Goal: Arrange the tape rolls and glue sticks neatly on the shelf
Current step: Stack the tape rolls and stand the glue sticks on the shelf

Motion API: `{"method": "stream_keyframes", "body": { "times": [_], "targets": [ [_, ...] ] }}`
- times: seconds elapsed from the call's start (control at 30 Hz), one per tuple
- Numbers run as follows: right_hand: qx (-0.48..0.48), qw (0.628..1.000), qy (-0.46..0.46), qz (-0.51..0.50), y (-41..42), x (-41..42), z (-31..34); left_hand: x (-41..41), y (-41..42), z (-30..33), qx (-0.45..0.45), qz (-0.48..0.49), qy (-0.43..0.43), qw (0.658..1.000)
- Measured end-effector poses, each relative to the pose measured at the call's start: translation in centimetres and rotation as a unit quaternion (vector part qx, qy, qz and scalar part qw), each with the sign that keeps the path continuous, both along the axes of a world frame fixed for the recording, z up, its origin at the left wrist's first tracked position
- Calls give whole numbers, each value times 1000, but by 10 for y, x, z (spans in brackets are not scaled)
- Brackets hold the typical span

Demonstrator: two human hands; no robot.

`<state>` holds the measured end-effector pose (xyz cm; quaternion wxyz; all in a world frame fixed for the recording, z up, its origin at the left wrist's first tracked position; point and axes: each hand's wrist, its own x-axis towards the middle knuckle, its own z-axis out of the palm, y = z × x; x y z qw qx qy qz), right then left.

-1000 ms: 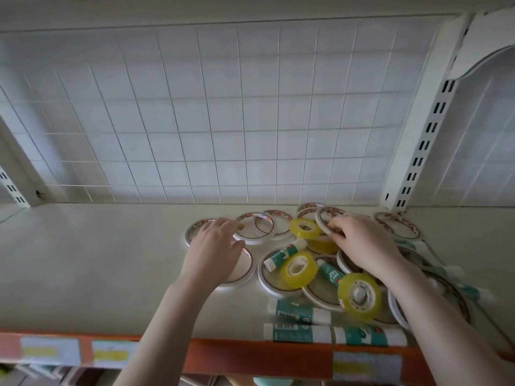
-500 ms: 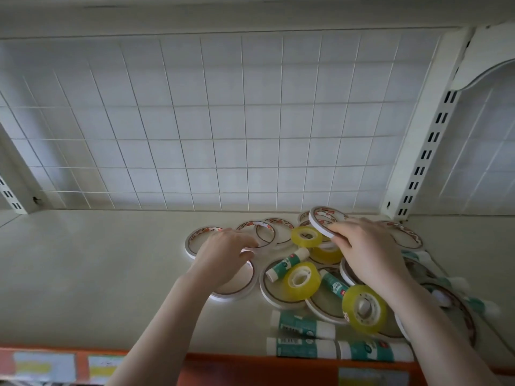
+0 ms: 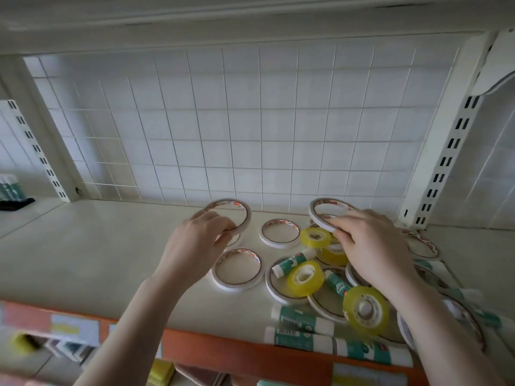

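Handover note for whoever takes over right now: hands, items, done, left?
Left hand holds a white tape ring lifted off the shelf. Right hand holds another white ring, also lifted.
The remaining white rings, yellow tape rolls and glue sticks lie jumbled right of centre; two sticks sit at the front edge.
Done: nothing lined up yet.
Left: place both rings, then sort rolls and sticks into rows.

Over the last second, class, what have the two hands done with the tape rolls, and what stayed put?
The left hand has lifted a white tape roll off the shelf; the right hand has raised its white roll higher. The yellow tape rolls and glue sticks lie unmoved.
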<state>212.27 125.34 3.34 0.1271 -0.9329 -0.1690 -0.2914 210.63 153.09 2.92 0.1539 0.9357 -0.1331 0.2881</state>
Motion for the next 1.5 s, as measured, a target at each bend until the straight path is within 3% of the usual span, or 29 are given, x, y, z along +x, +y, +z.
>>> {"method": "stream_keyframes", "body": {
  "times": [0.37, 0.87, 1.5],
  "targets": [
    [-30, 998, -16, 47, 117, -23, 10, -49, 117, 3, 13, 47, -63, 997],
    [40, 992, -34, 115, 473, -52, -25, -122, 445, 0, 54, 117, -71, 989],
    [46, 983, -50, 170, 814, 38, 12, -58, 775, 17, 43, 185, -83, 978]
  ]
}}
